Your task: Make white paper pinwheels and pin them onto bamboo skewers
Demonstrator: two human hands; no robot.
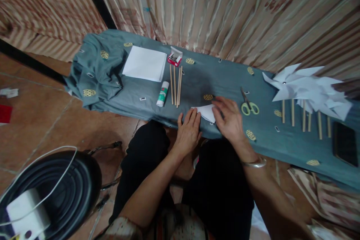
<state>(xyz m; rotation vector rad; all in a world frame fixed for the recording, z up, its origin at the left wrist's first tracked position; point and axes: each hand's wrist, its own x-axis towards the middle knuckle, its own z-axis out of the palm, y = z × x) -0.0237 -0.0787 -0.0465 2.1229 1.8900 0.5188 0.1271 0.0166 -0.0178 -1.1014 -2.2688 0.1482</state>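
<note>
A small folded piece of white paper [206, 112] lies near the front edge of the cloth-covered surface, between my hands. My left hand [189, 131] rests flat at the paper's left end, fingers stretched out and thumb apart. At the opposite end, my right hand [230, 118] has its bent fingers and thumb around the paper's edge; its fingertips are partly hidden. Just right of that hand are scissors [249, 105] with light green handles. To the left lie several wooden sticks [176, 86] and a green-and-white glue stick [162, 94].
A stack of white paper [145, 63] and an open red box of small metal pins [174, 58] sit at the back left. Paper pinwheels [306, 86] on sticks and a dark phone [345, 143] occupy the right end. A black stool [75, 191] stands at lower left.
</note>
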